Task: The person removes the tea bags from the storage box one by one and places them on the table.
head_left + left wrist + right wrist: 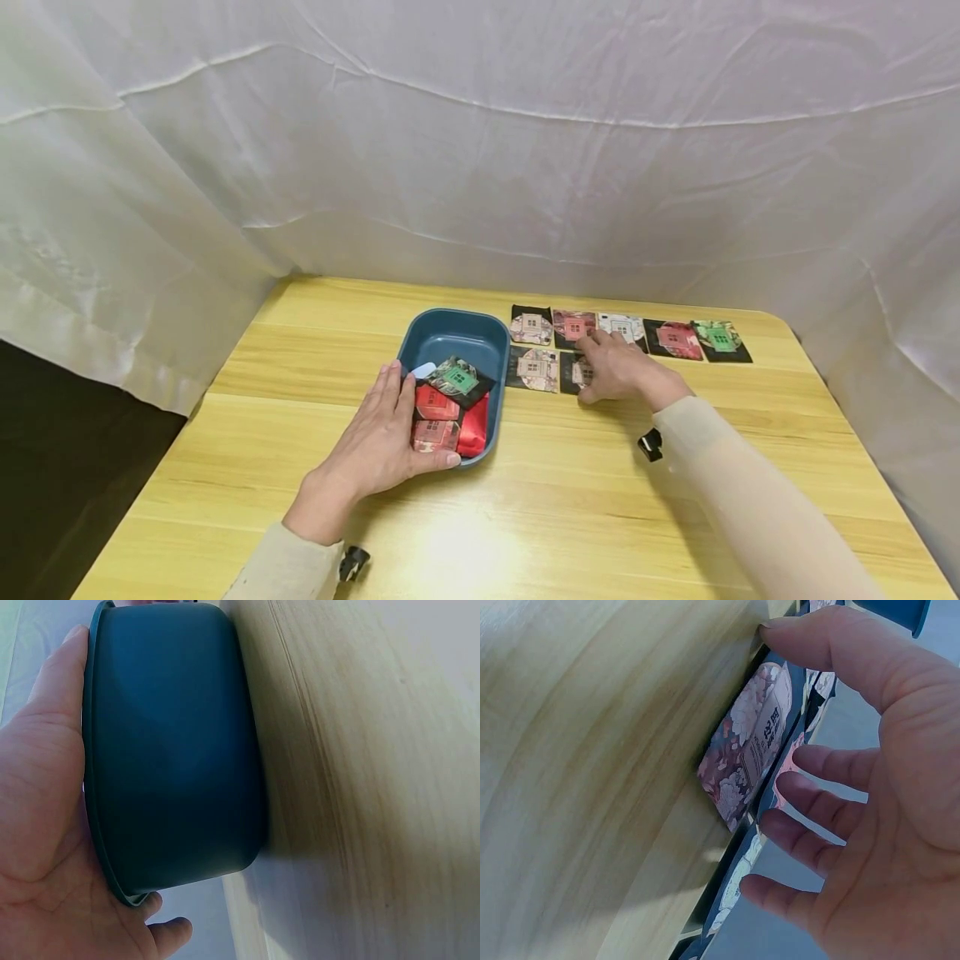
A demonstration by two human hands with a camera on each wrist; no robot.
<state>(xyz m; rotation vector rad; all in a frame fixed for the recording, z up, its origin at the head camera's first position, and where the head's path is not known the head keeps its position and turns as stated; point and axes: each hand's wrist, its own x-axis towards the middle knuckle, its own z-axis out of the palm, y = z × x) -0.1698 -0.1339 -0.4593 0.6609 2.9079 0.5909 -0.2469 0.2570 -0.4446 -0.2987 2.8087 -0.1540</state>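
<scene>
My left hand (378,437) lies with straight fingers along the left rim of a dark blue box (459,345), its thumb over the front corner. In the left wrist view the palm is against the rim of the box (176,750). Inside are several flat printed sachets, a green-labelled sachet (456,379) on top of red ones (437,403). My right hand (621,367) is over a dark floral sachet (576,377) in the front row, partly hiding it. The right wrist view shows its fingers spread, thumb tip by the edge of that sachet (742,746).
Another floral sachet (532,369) lies between the box and my right hand. Behind is a row of several sachets, from a black-edged one (531,325) to a green one (722,340). A white item (423,370) shows in the box. Pale cloth (480,183) hangs behind the wooden table (570,500).
</scene>
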